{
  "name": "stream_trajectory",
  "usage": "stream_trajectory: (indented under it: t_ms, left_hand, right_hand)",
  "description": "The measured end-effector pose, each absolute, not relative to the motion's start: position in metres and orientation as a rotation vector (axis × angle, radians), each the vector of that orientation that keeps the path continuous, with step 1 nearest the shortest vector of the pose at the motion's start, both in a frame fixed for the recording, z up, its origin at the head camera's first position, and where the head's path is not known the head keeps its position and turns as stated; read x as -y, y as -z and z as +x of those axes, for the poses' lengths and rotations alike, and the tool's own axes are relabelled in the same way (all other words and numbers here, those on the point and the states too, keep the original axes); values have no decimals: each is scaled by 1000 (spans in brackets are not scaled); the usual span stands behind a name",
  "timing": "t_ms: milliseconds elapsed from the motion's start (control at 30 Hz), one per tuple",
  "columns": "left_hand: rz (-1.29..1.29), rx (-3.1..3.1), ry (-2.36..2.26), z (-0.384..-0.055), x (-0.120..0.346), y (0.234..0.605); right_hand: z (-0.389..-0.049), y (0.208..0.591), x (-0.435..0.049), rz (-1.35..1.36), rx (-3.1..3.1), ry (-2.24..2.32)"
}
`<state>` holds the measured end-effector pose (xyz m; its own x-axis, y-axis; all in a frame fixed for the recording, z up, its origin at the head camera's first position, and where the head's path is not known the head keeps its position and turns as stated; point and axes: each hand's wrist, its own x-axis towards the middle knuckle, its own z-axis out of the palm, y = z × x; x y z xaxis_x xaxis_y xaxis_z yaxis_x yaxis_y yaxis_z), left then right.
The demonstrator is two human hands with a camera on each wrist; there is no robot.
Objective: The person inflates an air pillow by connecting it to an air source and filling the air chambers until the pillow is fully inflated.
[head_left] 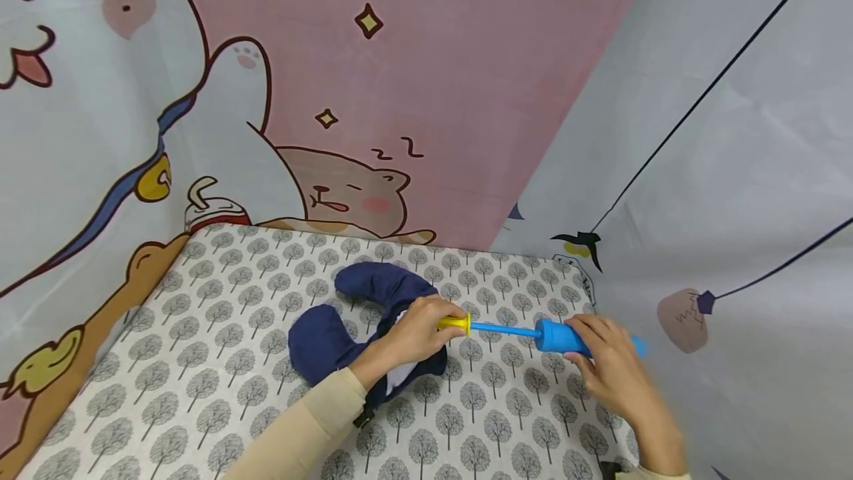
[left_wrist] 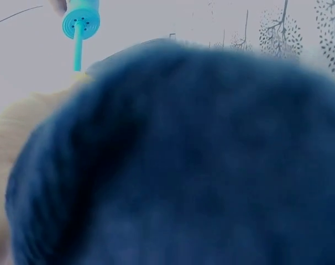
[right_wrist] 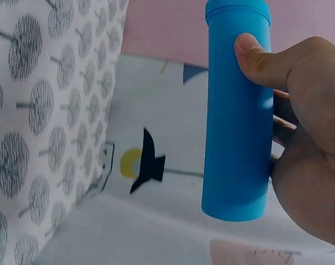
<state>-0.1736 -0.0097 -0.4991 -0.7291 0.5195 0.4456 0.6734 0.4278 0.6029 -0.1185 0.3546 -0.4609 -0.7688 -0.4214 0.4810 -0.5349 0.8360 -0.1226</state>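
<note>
A blue hand pump (head_left: pixel 554 336) with a yellow handle (head_left: pixel 464 324) is held sideways above the table, its thin blue rod drawn out of the barrel. My left hand (head_left: pixel 418 328) grips the yellow handle, most of which the fingers hide. Around the barrel curl the fingers of my right hand (head_left: pixel 608 361), and in the right wrist view the thumb presses along the ribbed barrel (right_wrist: pixel 237 127). Under the left hand lies a navy U-shaped neck pillow (head_left: pixel 323 347), partly covered by that forearm. Blurred and close, the pillow (left_wrist: pixel 212 160) fills most of the left wrist view.
The table carries a white cloth (head_left: pixel 220 376) printed with grey trees. Behind it hangs a pink cartoon backdrop (head_left: pixel 466 95), and a pale grey sheet (head_left: pixel 753 191) stands close on the right. A small black buckle (head_left: pixel 363 418) shows at the pillow's near edge.
</note>
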Motion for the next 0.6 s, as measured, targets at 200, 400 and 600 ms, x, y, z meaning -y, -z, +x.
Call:
stream_trajectory:
  t_ms: [200, 400, 600]
  left_hand:
    - [-1091, 2400, 1200, -180, 8, 510]
    - [-1098, 2354, 1210, -186, 7, 523]
    - [-1081, 2409, 1214, -177, 6, 506]
  right_hand:
    - [-121, 460, -333, 771, 2532, -315]
    - [-126, 462, -313, 807, 2517, -279]
    - [-127, 465, -293, 823, 2499, -265]
